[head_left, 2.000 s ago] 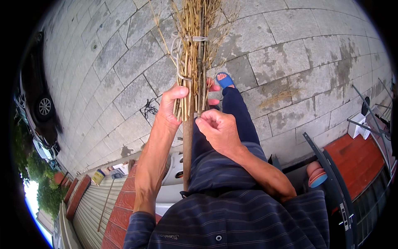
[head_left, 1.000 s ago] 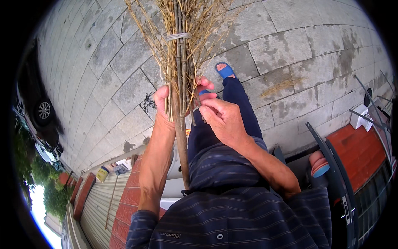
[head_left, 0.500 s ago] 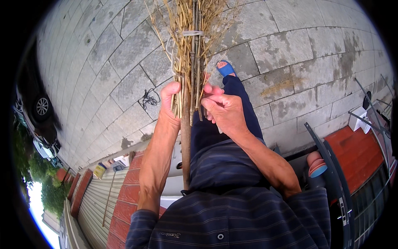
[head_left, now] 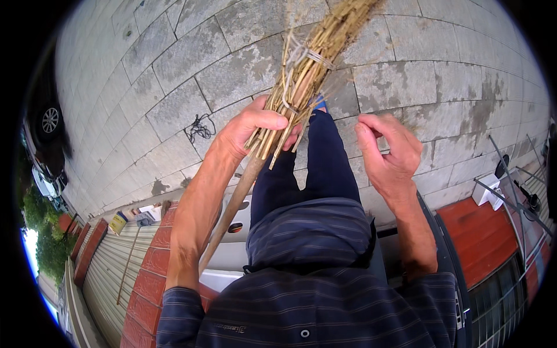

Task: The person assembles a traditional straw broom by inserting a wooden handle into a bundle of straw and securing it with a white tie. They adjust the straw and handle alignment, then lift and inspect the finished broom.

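Head view shows us a straw broom ahead of our torso, its long axis slanting from the wooden handle at lower left to the bristles at upper right. Our left hand, the nearer, grasps the stalk butts below the pale cord. Our right hand is well apart, rightward, curled thumb to forefinger with nothing visible between.

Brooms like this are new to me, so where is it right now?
In the head view, the broom slants down leftward from the top edge, gripped by the left hand, its handle running beside the left forearm.
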A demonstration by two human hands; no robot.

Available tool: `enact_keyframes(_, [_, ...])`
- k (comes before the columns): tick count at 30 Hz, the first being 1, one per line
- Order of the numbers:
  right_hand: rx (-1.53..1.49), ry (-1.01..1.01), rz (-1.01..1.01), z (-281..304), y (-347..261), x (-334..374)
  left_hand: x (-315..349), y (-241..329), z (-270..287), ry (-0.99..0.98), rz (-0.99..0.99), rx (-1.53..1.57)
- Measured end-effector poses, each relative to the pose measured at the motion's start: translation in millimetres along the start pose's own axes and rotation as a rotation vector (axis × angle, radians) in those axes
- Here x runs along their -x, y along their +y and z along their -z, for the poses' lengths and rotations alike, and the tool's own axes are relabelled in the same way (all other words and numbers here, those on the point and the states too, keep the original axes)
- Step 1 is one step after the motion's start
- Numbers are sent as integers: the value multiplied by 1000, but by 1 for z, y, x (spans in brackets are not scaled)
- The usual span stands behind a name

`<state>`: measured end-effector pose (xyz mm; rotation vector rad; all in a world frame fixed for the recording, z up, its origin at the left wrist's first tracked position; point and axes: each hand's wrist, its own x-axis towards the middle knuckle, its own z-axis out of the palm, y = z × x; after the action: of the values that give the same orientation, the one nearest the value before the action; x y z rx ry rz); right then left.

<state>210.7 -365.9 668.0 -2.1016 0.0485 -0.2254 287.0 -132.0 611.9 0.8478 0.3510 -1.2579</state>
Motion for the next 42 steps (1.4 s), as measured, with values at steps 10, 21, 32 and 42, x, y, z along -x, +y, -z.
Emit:
enact_keyframes(10, [204, -372, 571, 18, -7, -7, -11, -12, -1, -51, 186, -121])
enact_keyframes(21, [-332, -313, -458, -25, -37, 69, -27, -26, -6, -276, 181, 373])
enact_keyframes(32, [-181, -54, -734, -67, -31, 71, -39, -43, -10, -186, 40, 485])
enact_keyframes(42, [-65, -162, -716, -66, -33, 61, -36, -53, -2, -168, 50, 535])
